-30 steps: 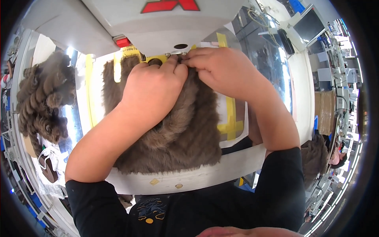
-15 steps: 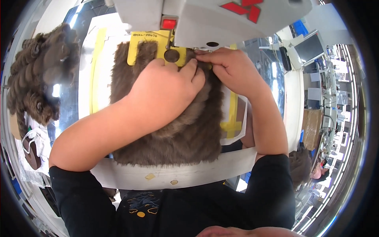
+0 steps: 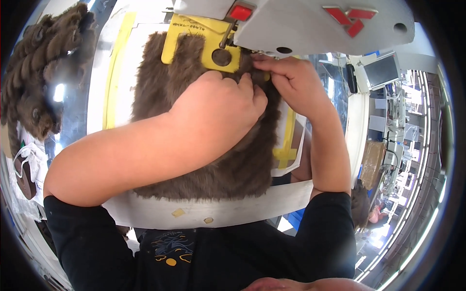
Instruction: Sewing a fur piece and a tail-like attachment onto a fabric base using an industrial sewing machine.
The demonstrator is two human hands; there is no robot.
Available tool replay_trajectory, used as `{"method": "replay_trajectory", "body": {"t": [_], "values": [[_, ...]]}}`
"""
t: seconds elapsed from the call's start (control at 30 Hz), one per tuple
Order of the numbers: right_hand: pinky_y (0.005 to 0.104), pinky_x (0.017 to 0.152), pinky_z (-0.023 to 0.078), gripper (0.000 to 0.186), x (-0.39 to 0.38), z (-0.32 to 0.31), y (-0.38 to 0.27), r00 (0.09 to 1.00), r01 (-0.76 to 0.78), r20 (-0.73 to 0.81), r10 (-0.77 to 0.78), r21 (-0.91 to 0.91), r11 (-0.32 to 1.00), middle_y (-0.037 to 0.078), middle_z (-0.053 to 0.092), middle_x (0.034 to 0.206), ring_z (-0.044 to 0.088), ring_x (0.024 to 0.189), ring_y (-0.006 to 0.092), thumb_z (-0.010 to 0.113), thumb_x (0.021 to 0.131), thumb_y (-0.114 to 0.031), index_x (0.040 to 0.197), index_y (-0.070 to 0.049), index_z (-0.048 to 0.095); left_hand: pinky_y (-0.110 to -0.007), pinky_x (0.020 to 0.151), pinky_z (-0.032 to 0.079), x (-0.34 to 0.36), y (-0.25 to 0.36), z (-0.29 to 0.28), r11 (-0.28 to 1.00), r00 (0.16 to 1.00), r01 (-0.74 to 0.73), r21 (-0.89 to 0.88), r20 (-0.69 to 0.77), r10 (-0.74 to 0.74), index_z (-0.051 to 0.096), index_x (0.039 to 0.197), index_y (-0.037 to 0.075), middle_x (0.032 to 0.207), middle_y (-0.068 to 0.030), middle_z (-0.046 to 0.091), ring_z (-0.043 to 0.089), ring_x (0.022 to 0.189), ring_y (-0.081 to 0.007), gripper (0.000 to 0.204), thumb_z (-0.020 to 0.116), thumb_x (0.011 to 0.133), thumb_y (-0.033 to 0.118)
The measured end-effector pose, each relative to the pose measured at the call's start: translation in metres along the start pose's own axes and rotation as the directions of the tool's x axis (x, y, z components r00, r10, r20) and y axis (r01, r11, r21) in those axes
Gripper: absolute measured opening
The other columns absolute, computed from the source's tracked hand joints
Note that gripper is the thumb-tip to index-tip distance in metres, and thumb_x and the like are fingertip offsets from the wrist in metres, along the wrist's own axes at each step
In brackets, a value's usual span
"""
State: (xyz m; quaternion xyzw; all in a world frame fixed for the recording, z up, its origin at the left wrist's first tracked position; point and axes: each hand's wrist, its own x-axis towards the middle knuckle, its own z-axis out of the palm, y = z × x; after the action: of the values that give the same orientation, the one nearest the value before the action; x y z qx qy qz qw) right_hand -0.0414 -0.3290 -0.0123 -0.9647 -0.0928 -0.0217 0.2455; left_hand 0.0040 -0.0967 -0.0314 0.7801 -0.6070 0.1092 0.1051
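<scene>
A brown fur piece [image 3: 233, 180] lies spread under a white and grey sewing machine head [image 3: 296, 29]. On its far end rests a yellow plate [image 3: 209, 42] with a round hole and a slot that fur shows through. My left hand [image 3: 218, 106] bears on the fur just nearer than the plate, fingers curled under and closed on it. To the right, my right hand [image 3: 298, 87] pinches the fur's far right edge between thumb and fingers, close beneath the machine head. The machine head hides part of the spot by those fingertips.
More brown fur [image 3: 43, 63] is heaped at the far left, above a white bag [image 3: 34, 162]. Yellow tape [image 3: 116, 72] runs along the white work surface. A curved white front edge [image 3: 194, 216] lies against my body. At right are a screen [image 3: 381, 72] and a cardboard box [image 3: 373, 162].
The view has shifted, so the machine head sits higher and further right in it. My left hand lies slightly farther from the yellow plate. Both hands keep their hold on the fur.
</scene>
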Motion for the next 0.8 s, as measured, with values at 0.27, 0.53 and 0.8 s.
{"method": "replay_trajectory", "body": {"t": [0.27, 0.53, 0.8], "values": [[0.0414, 0.075, 0.055, 0.033, 0.011, -0.009, -0.010, 0.969, -0.231, 0.082, 0.234, -0.045, 0.972, 0.021, 0.070, 0.086, 0.067, 0.077, 0.0382, 0.057, 0.087, -0.006, 0.111, -0.010, 0.079, -0.033, 0.070, 0.052, 0.002, -0.007, 0.004, 0.999, 1.000, 0.018, -0.045, 0.000, -0.018, 0.060, 0.123, 0.001, 0.126, -0.0202, 0.070, 0.070, 0.075, -0.0205, 0.045, 0.066, 0.082, 0.016], [0.0422, 0.071, 0.053, 0.020, 0.012, 0.000, 0.022, 0.997, -0.060, -0.054, 0.060, 0.000, 0.998, 0.022, 0.068, 0.081, 0.064, 0.075, 0.0402, 0.059, 0.086, -0.007, 0.095, 0.002, 0.074, -0.033, 0.073, 0.054, 0.009, -0.014, 0.003, 0.999, 0.999, 0.018, -0.032, 0.046, -0.016, 0.059, 0.128, -0.001, 0.127, -0.0213, 0.070, 0.072, 0.080, -0.0227, 0.048, 0.065, 0.084, 0.015], [0.0417, 0.077, 0.054, 0.018, 0.016, -0.003, 0.024, 0.989, -0.083, -0.121, 0.080, -0.017, 0.996, 0.019, 0.073, 0.090, 0.067, 0.083, 0.0403, 0.065, 0.092, -0.011, 0.104, 0.001, 0.072, -0.032, 0.079, 0.054, 0.013, -0.020, 0.002, 1.000, 0.997, 0.023, 0.016, 0.068, -0.024, 0.062, 0.127, -0.003, 0.128, -0.0209, 0.070, 0.073, 0.084, -0.0227, 0.045, 0.064, 0.086, 0.015]]}}
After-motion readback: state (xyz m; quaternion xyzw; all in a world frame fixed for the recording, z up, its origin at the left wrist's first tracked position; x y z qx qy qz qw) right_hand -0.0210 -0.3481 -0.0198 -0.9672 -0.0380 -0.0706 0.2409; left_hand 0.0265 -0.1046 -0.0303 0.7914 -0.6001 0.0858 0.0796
